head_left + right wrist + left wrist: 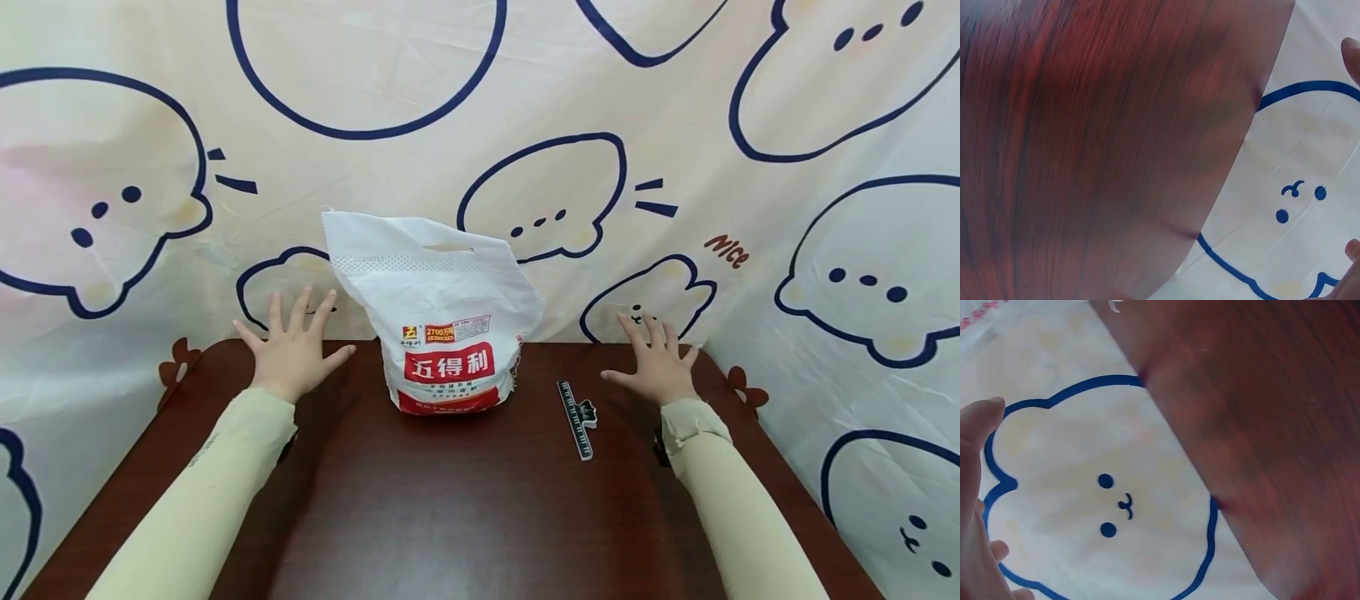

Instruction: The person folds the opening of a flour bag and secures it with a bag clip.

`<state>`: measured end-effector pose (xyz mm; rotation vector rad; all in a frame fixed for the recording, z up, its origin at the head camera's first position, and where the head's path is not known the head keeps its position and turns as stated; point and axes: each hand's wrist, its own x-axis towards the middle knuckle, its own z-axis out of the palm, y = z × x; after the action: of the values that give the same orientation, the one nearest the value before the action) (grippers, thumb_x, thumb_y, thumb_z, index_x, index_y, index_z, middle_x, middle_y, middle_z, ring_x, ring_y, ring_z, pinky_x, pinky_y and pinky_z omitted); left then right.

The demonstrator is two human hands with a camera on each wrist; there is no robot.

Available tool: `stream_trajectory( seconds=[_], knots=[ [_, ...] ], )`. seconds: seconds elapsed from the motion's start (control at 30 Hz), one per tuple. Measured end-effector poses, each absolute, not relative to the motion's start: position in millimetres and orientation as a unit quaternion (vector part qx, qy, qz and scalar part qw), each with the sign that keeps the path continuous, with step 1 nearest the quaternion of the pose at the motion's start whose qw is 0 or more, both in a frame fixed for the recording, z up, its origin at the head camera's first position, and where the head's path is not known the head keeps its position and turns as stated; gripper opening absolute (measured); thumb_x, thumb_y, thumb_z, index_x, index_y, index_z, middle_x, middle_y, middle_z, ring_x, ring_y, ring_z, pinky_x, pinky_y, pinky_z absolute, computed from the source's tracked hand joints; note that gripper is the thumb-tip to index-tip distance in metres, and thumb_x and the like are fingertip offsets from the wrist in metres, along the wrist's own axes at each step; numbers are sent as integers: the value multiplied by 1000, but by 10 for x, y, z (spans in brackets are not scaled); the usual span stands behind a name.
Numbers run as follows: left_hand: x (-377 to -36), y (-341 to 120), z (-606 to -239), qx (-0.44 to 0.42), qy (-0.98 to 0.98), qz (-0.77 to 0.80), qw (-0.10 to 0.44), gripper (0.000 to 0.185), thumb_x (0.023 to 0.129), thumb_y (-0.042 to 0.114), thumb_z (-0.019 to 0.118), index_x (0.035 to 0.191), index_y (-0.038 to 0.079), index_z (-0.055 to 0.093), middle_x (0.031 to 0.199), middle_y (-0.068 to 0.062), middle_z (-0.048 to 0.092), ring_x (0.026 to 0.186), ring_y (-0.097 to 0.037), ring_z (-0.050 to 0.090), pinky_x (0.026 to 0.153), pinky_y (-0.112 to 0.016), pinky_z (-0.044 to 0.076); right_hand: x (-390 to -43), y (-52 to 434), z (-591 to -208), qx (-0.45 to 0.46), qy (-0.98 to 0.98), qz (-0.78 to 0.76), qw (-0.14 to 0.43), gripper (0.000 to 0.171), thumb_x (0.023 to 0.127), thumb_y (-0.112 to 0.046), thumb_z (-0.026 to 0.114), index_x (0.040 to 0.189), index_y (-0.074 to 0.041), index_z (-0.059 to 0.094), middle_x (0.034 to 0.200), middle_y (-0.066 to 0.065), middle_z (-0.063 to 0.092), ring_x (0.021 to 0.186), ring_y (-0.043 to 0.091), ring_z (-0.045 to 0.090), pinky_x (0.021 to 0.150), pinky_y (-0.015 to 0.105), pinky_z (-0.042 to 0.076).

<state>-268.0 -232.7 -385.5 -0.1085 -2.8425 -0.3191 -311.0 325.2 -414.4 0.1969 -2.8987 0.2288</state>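
A white flour bag [442,308] with red labels stands upright near the back of the table, its top leaning left in the head view. To its right lies a long dark clip [577,421] with a piano-key pattern. My left hand [292,350] is spread to the left of the bag, apart from it, with nothing in it. Beyond the clip on the right, my right hand [658,367] is also spread and holds nothing. The wrist views catch only parts of the left hand [979,506] and the right fingers [1352,59] at their edges.
The dark red-brown wooden table [450,517] has rounded back corners. Close behind it hangs a pale curtain [360,175] printed with blue-outlined cartoon faces, which also runs along both sides.
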Motion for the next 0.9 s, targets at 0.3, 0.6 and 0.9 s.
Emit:
stream_trajectory(
  seconds=[0.3, 0.6, 0.9],
  knots=[
    [-2607, -2293, -3729, -38, -970, -139, 197, 84, 95, 52, 61, 162, 21, 21, 164, -24, 17, 149, -54, 0, 95, -86, -13, -3027, 3054, -4074, 80, -982, 120, 121, 102, 83, -62, 74, 162, -33, 17, 165, 21, 14, 146, 53, 11, 100, 87, 7],
    [-2564, -2257, -3605, -46, -959, -131, 249, 78, 95, 44, 65, 159, 19, 28, 161, -25, 24, 149, -53, 10, 99, -86, -7, -3035, 3013, -4105, 81, -975, 156, 135, 96, 87, -55, 74, 162, -29, 20, 164, 22, 14, 145, 54, 16, 103, 84, 11],
    [-2525, -2226, -3525, -58, -944, -160, 282, 74, 96, 37, 65, 158, 16, 29, 157, -26, 28, 146, -52, 17, 101, -85, -4, -3015, 3010, -4149, 109, -969, 161, 152, 90, 90, -46, 75, 160, -19, 26, 157, 26, 27, 143, 52, 25, 104, 77, 27]
  ],
)
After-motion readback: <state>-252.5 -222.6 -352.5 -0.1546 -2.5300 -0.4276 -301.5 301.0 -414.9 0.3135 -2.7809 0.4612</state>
